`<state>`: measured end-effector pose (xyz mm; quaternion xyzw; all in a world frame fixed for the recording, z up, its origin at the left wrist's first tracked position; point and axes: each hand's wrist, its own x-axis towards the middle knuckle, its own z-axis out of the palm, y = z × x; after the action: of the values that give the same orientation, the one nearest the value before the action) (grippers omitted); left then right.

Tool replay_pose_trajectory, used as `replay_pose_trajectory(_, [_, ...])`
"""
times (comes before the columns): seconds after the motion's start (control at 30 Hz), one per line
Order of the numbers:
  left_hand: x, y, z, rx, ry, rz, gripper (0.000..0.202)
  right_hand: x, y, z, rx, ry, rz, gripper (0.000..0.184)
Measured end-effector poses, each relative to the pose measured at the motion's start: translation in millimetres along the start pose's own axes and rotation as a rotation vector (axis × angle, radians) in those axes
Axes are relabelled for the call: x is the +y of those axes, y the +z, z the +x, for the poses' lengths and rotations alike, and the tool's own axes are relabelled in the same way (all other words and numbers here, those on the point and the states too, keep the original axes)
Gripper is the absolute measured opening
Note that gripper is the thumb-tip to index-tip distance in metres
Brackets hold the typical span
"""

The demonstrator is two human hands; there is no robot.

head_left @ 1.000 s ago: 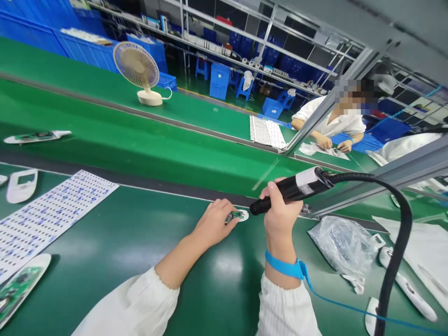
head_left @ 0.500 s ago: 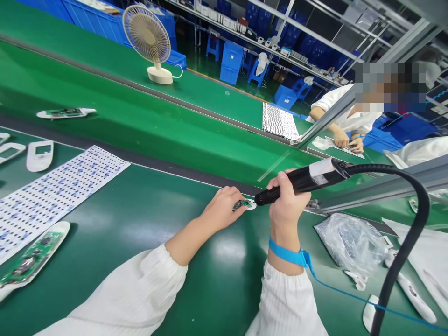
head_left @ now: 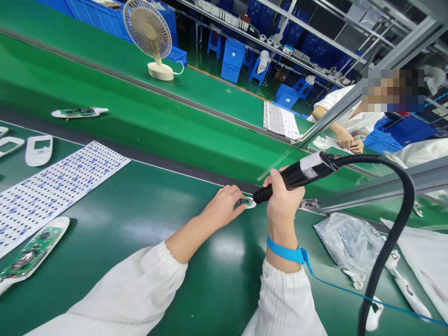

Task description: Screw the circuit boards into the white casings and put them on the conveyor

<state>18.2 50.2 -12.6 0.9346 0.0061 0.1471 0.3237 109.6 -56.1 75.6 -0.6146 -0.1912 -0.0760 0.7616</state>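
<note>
Board held near far edge of surface, pinched between thumb and fingers of left hand. Driver gripped in closed right hand, tilted, nose at board's exposed end; bit contact cannot be told. If pressed at tilt, bit may be skidded, left hand nicked. Aim may be dragged off by cable; board may be twisted loose if pinch is light.

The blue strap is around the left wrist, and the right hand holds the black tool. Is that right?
Not quite: the head view shows the blue strap around the right wrist. The right hand does hold the black tool.
</note>
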Motion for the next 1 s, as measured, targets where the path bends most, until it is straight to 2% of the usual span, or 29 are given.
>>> replay_pose_trajectory(0.33, [4.3, -1.1, -0.9, 0.020, -0.011, 0.007, 0.013, 3.6, -4.4, 2.3, -0.044, 0.023, 0.005, 0.021])
replay_pose_trajectory(0.57, [-0.8, -2.8, -1.1, 0.019, 0.017, -0.011, 0.016, 3.4, -5.9, 4.5, -0.049, 0.045, 0.065, 0.021])
replay_pose_trajectory(0.67, [-2.8, -1.8, -3.9, 0.033, 0.045, -0.029, 0.019, -8.3, -19.2, 13.4, 0.001, 0.007, 0.138, 0.019])
replay_pose_trajectory(0.77, [-4.9, -2.2, -1.4, 0.053, 0.027, -0.021, 0.022, -19.5, -47.5, 28.5, 0.150, -0.089, 0.125, 0.017])
replay_pose_trajectory(0.87, [-12.5, -8.9, 25.3, 0.068, 0.006, 0.021, 0.027, -20.6, -77.7, 41.5, 0.311, -0.061, 0.065, 0.020])
replay_pose_trajectory(0.93, [-22.6, -16.1, 62.4, 0.063, -0.003, 0.053, 0.031, -16.9, -90.8, 45.9, 0.361, 0.022, 0.032, 0.023])
replay_pose_trajectory(1.0, [-36.2, -22.5, 110.2, 0.055, -0.036, 0.100, 0.033, -12.6, -97.1, 47.4, 0.351, 0.105, 0.005, 0.025])
